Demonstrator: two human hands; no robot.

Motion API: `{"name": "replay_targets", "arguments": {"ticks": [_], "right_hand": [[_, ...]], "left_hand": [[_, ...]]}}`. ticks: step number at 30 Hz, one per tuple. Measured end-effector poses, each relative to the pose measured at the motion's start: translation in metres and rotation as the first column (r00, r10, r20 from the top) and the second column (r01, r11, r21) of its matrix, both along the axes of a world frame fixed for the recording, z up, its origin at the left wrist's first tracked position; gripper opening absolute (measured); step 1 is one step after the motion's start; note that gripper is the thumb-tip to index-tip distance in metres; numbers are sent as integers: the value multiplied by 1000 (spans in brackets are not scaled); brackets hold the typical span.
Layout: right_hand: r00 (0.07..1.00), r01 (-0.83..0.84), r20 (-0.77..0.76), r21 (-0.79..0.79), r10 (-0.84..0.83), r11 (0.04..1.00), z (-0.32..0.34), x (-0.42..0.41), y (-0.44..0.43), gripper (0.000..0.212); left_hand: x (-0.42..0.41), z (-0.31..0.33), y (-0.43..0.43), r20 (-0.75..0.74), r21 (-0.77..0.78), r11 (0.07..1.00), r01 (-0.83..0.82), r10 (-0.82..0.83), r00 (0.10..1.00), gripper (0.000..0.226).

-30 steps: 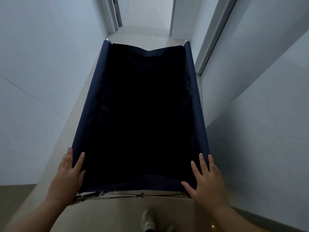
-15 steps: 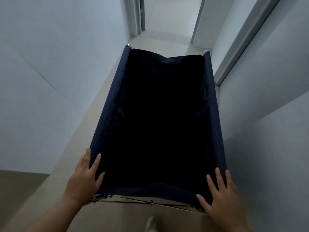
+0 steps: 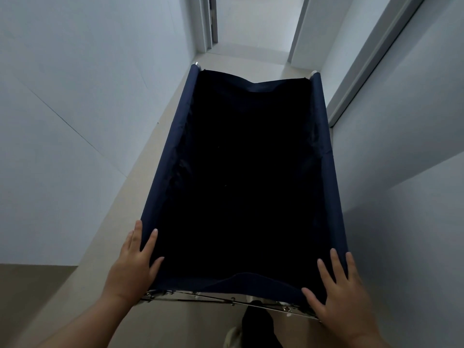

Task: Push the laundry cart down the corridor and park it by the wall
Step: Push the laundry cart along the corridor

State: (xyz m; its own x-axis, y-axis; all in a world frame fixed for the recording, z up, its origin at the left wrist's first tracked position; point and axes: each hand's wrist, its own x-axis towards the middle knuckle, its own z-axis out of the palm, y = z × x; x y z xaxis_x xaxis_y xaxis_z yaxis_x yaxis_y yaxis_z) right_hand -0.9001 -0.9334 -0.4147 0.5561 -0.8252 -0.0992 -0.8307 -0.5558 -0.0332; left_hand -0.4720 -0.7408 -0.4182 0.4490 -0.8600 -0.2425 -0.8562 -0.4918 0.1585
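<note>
One laundry cart (image 3: 165, 172), a navy bag on a metal frame, stands lengthwise in the corridor. Two hands are on it. Left hand (image 3: 133, 267) lies flat over the near left corner, fingers straight. Right hand (image 3: 341, 297) lies flat on the near right corner, fingers spread. Neither curls round anything. The right rim runs just beside the right wall (image 3: 401, 172). A strip of floor (image 3: 140, 172) lies open along the left wall (image 3: 75, 121). One doorway (image 3: 251, 26) is beyond the far edge.

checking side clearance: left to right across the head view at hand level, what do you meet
left wall → floor strip → left hand → laundry cart → right hand → right wall
</note>
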Motion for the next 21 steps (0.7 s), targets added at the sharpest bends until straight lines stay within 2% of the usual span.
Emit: {"name": "replay_targets", "arguments": {"ticks": [21], "right_hand": [[1000,20,24,10,-20,1000,-2,75,-77,77]], "left_hand": [[78,1,-85,8,-18,999,41,-41,999,91]]}}
